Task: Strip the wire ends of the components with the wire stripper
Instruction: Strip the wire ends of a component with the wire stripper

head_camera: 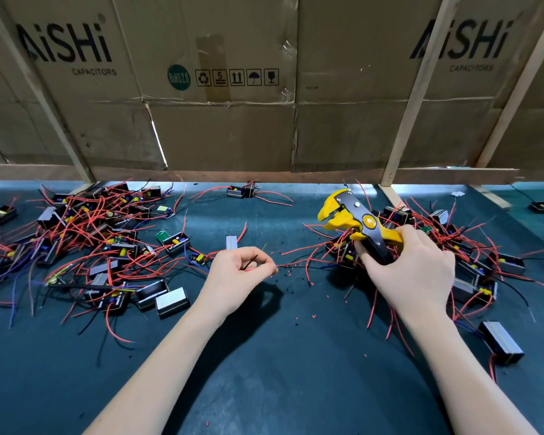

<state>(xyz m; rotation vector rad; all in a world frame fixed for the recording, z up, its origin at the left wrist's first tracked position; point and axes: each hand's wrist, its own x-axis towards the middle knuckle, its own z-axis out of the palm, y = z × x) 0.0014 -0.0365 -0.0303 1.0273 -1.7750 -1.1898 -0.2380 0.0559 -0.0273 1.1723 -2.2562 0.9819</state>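
- Right hand curls round the yellow wire stripper, raised over the right-hand component pile.
- Left hand pinches a red wire end above the blue mat.

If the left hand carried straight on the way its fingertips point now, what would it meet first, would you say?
The left hand, pinching a wire, points right. It would probably meet the red wire on the mat first, then the pile of parts under the wire stripper. Depth is unclear.

The dark teal counter carries two heaps of wired components and scattered specks, seemingly insulation bits.
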